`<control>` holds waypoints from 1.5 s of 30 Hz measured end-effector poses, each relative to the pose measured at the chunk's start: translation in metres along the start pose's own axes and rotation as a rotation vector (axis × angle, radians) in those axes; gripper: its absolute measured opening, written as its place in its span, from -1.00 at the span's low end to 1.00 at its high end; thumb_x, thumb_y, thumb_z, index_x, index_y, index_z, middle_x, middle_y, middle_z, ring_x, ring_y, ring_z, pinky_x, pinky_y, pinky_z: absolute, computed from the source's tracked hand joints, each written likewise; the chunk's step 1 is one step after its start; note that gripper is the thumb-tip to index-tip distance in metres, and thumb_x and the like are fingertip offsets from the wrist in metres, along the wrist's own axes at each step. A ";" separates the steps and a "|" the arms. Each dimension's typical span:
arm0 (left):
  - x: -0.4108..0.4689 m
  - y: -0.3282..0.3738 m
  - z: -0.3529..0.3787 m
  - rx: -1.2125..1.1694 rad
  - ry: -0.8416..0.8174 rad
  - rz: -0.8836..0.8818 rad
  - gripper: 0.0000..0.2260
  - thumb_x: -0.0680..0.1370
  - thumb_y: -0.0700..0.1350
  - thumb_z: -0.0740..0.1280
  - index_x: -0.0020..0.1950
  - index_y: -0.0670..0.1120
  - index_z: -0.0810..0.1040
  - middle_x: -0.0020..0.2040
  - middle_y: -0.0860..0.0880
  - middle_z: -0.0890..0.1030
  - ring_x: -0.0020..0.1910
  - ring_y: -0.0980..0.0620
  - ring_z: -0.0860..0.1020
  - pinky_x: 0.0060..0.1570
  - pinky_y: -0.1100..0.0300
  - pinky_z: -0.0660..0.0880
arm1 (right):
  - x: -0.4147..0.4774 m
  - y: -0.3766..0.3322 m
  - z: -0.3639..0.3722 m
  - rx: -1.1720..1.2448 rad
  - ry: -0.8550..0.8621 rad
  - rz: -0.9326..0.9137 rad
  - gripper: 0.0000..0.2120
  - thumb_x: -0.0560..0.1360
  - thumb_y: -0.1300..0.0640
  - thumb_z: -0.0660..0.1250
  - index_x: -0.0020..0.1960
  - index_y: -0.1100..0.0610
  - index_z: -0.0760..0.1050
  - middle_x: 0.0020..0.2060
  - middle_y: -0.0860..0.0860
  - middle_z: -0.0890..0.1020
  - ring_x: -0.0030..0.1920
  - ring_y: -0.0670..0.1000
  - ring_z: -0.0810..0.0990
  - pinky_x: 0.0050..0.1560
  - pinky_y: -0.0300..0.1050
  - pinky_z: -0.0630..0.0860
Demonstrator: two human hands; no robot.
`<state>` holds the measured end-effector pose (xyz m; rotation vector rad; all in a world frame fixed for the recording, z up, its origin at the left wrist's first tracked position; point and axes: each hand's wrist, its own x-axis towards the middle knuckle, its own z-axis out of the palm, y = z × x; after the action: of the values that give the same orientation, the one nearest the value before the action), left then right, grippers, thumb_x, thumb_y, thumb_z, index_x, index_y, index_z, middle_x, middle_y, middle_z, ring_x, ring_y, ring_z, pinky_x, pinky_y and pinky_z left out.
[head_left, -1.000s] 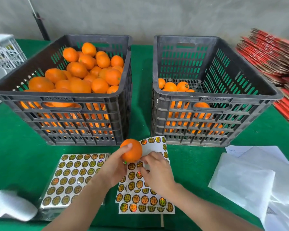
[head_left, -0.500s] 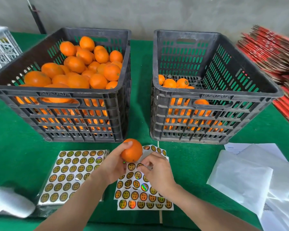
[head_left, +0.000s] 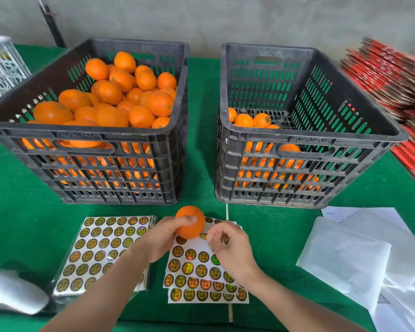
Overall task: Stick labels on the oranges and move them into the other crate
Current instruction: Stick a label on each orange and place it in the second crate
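My left hand (head_left: 162, 238) grips an orange (head_left: 194, 230) just above the near end of a label sheet (head_left: 203, 267) lying on the green table. My right hand (head_left: 230, 245) is beside the orange, its fingertips pinching a round label (head_left: 204, 236) lifted off the sheet. The left black crate (head_left: 86, 142) is piled high with oranges (head_left: 113, 101). The right black crate (head_left: 304, 137) holds a low layer of oranges (head_left: 261, 121), one showing a label.
A wrapped pack of label sheets (head_left: 106, 250) lies left of my hands. White backing papers (head_left: 359, 255) are spread at the right. A white object (head_left: 12, 291) sits at the near left. Red flat cartons (head_left: 393, 75) are stacked far right; a white crate (head_left: 3, 63) stands far left.
My right hand has lifted from the sheet with a label and moved up beside the orange. The orange stays in my left hand. The camera view tilted slightly.
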<state>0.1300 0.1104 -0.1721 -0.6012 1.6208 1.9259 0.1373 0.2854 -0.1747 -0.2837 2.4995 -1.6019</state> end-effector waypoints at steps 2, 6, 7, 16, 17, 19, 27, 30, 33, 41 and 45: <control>-0.005 -0.001 -0.003 0.191 0.030 0.049 -0.14 0.01 0.16 0.51 0.27 -0.08 0.44 0.18 -0.16 0.56 0.13 -0.14 0.55 0.26 -0.08 0.43 | 0.001 -0.001 -0.004 0.064 0.044 0.048 -0.73 0.48 0.35 0.32 -0.26 0.01 0.50 -0.26 -0.04 0.53 -0.23 -0.18 0.47 -0.14 -0.39 0.39; -0.011 0.004 -0.005 0.487 0.101 0.193 -0.32 -0.04 0.20 0.48 0.04 0.21 0.39 0.29 0.05 0.30 0.23 -0.04 0.39 0.28 -0.03 0.36 | 0.009 -0.010 -0.015 0.187 0.023 0.132 -0.74 0.47 0.36 0.31 -0.28 0.04 0.52 -0.09 0.01 0.56 -0.12 -0.22 0.50 -0.05 -0.37 0.41; -0.012 0.004 -0.005 0.466 0.075 0.210 -0.29 -0.03 0.17 0.50 0.09 0.17 0.41 0.27 0.03 0.36 0.18 -0.04 0.45 0.21 0.01 0.42 | 0.011 -0.013 -0.017 0.226 0.005 0.139 -0.73 0.46 0.37 0.31 -0.29 0.05 0.52 -0.05 -0.01 0.56 -0.06 -0.18 0.51 -0.01 -0.32 0.43; -0.016 0.009 0.007 -0.233 -0.234 0.157 -0.30 0.30 0.27 0.45 0.25 -0.17 0.46 -0.13 -0.17 0.64 -0.26 -0.10 0.59 -0.31 0.17 0.55 | 0.017 -0.045 -0.028 0.227 -0.222 0.014 -0.77 0.47 0.33 0.32 -0.26 0.05 0.52 0.10 -0.05 0.48 0.11 -0.09 0.49 0.14 -0.21 0.41; -0.016 0.010 0.008 -0.237 -0.234 0.152 -0.38 0.37 0.26 0.38 0.24 -0.16 0.47 -0.14 -0.16 0.64 -0.27 -0.10 0.58 -0.31 0.17 0.55 | 0.017 -0.046 -0.028 0.198 -0.220 0.001 -0.78 0.47 0.32 0.32 -0.26 0.04 0.52 0.09 -0.06 0.47 0.14 -0.05 0.48 0.20 -0.10 0.41; -0.017 0.012 0.011 -0.239 -0.230 0.144 -0.48 0.43 0.20 0.31 0.22 -0.16 0.48 -0.16 -0.15 0.65 -0.29 -0.09 0.58 -0.31 0.18 0.54 | 0.017 -0.048 -0.028 0.118 -0.206 -0.025 -0.77 0.48 0.28 0.33 -0.25 -0.02 0.50 0.09 -0.10 0.46 0.17 -0.04 0.46 0.26 0.01 0.39; -0.020 0.015 0.020 -0.165 -0.205 0.175 -0.40 0.34 0.24 0.33 0.19 -0.16 0.47 -0.13 -0.22 0.60 -0.36 -0.04 0.54 -0.35 0.19 0.49 | 0.011 -0.050 -0.025 -0.111 -0.082 -0.219 -0.69 0.47 0.17 0.35 -0.12 -0.21 0.32 0.07 -0.22 0.41 0.12 -0.24 0.42 0.17 -0.11 0.45; -0.024 0.018 0.019 -0.164 -0.177 0.188 -0.46 0.34 0.22 0.32 0.16 -0.11 0.47 -0.16 -0.20 0.63 -0.37 -0.04 0.54 -0.28 0.13 0.45 | 0.013 -0.053 -0.031 -0.053 -0.081 -0.183 -0.47 0.41 0.09 0.41 0.12 -0.35 0.19 0.11 -0.27 0.42 0.08 -0.26 0.46 0.12 -0.14 0.49; -0.030 0.028 0.026 -0.163 -0.201 0.217 -0.49 0.38 0.22 0.29 0.16 -0.12 0.48 -0.14 -0.20 0.65 -0.31 -0.07 0.57 -0.32 0.14 0.47 | 0.013 -0.063 -0.038 -0.106 -0.179 -0.252 -0.38 0.39 -0.09 0.36 0.27 -0.43 0.09 0.23 -0.29 0.36 0.19 -0.27 0.38 0.16 -0.22 0.42; -0.056 0.108 0.064 0.235 0.064 0.803 -0.57 0.54 0.30 -0.01 0.06 0.11 0.55 -0.08 0.06 0.67 -0.03 0.14 0.62 -0.07 0.34 0.53 | 0.042 -0.121 -0.079 -0.196 0.193 -0.685 -0.37 0.28 0.10 0.51 0.26 0.10 0.31 0.15 -0.06 0.35 0.15 -0.14 0.38 0.15 -0.42 0.32; -0.040 0.163 0.080 0.735 0.317 1.254 -0.80 0.58 -0.30 0.18 0.12 -0.16 0.55 0.06 -0.06 0.57 0.06 0.04 0.51 0.08 0.29 0.41 | 0.109 -0.157 -0.140 -0.322 0.456 -0.621 -0.36 0.23 0.08 0.53 0.24 0.19 0.39 0.15 0.12 0.37 0.12 -0.08 0.33 0.09 -0.60 0.15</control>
<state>0.0528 0.1640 -0.0111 0.6152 3.1224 1.6488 0.0108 0.3174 0.0230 -0.9045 3.2557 -1.5722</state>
